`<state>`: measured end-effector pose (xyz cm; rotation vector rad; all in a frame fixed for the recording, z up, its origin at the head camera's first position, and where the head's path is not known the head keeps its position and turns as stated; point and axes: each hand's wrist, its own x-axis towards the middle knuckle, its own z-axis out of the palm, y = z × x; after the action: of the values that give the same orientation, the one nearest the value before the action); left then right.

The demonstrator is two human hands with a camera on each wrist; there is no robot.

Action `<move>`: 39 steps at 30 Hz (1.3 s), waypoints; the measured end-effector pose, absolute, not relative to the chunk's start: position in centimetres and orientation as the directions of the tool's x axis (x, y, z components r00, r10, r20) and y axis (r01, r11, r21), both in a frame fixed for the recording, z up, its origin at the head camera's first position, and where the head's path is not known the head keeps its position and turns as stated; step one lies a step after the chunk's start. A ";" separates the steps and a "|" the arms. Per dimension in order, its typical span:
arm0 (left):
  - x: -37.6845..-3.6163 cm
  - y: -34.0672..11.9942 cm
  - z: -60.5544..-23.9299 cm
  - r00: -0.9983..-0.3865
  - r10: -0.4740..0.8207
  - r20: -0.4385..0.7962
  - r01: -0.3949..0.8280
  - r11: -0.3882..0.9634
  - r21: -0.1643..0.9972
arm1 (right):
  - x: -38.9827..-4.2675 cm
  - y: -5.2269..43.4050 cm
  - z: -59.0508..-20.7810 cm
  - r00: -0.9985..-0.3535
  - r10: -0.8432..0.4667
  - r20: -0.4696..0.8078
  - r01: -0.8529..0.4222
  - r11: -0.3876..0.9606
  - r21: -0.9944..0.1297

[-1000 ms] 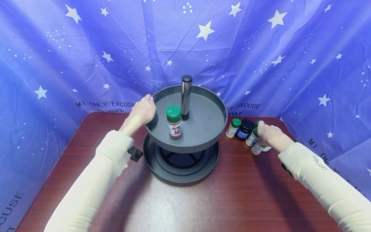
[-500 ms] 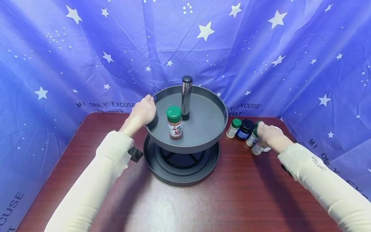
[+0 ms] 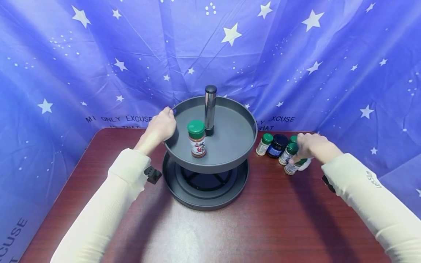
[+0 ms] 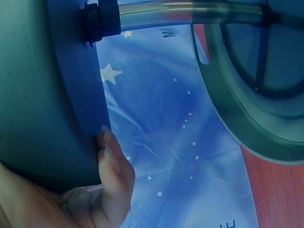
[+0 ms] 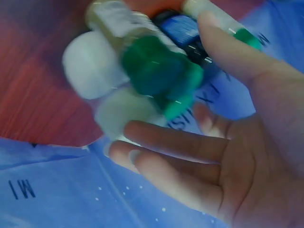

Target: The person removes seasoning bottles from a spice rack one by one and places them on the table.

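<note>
I have my left hand (image 3: 162, 126) on the left rim of the upper tray (image 3: 230, 140) of the two-tier turntable, fingers curled over the edge and pressed against its outer wall, as the left wrist view shows with a fingertip (image 4: 107, 140) flat on the grey side; that grip looks meant to steady the tray, since it sits on a central steel post (image 3: 209, 109) and would likely spin if nudged. One red-spice jar with a green cap (image 3: 197, 138) stands upright on that tray, near its front left and just beside the post. The lower tray (image 3: 204, 199) rests on the table (image 3: 263, 226) beneath. My right hand (image 3: 312, 146) is over the cluster of jars standing to the right of the turntable: a green-capped bottle (image 3: 265, 144), a dark blue-labelled jar (image 3: 277, 145), and two more green-capped bottles (image 3: 288, 153) close under my fingers, with something white (image 3: 305, 165) behind them. In the right wrist view my fingers (image 5: 175, 147) are spread and fairly straight around a green cap (image 5: 152, 71), the thumb on the far side, so the grip is wide and not closed on any bottle; that view is blurred, and I cannot tell whether the fingers touch it.
</note>
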<state>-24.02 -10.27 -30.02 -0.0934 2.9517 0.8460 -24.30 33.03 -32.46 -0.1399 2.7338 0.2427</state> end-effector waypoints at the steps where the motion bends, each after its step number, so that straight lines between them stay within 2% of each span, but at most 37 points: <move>1: -24.0 -10.3 -30.0 -0.996 -0.037 -0.082 -0.075 0.848 0.525 | -24.4 33.0 -32.0 -0.910 -0.064 -0.410 -0.132 0.981 0.140; 7: -23.9 -10.4 -30.0 -0.997 -0.034 -0.073 -0.067 0.851 0.521 | -24.7 32.9 -29.5 -0.866 -0.101 -0.490 -0.106 0.994 -0.017; 10: -23.9 -10.3 -30.1 -0.997 -0.034 -0.072 -0.067 0.850 0.522 | -24.9 33.1 -28.3 -0.870 -0.155 -0.468 -0.118 0.987 -0.109; 14: -23.9 -10.2 -30.0 -0.997 -0.025 -0.077 -0.062 0.851 0.521 | -25.1 33.5 -26.7 -0.891 -0.236 -0.388 -0.189 0.970 -0.155; 23: -24.0 -10.4 -29.9 -0.997 -0.028 -0.073 -0.062 0.855 0.516 | -25.0 33.9 -24.2 -0.906 -0.300 -0.299 -0.202 0.926 -0.318; 33: -24.0 -10.4 -29.9 -0.997 -0.027 -0.077 -0.063 0.854 0.516 | -23.9 32.9 -21.7 -0.913 -0.340 -0.224 -0.231 0.886 -0.402; 39: -23.9 -10.4 -29.9 -0.997 -0.027 -0.075 -0.062 0.854 0.516 | -22.6 31.3 -19.5 -0.922 -0.347 -0.172 -0.254 0.878 -0.405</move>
<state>-23.94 -10.36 -29.92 -0.0714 2.9628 0.8276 -22.65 31.26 -19.49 -0.4564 2.8090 -0.5585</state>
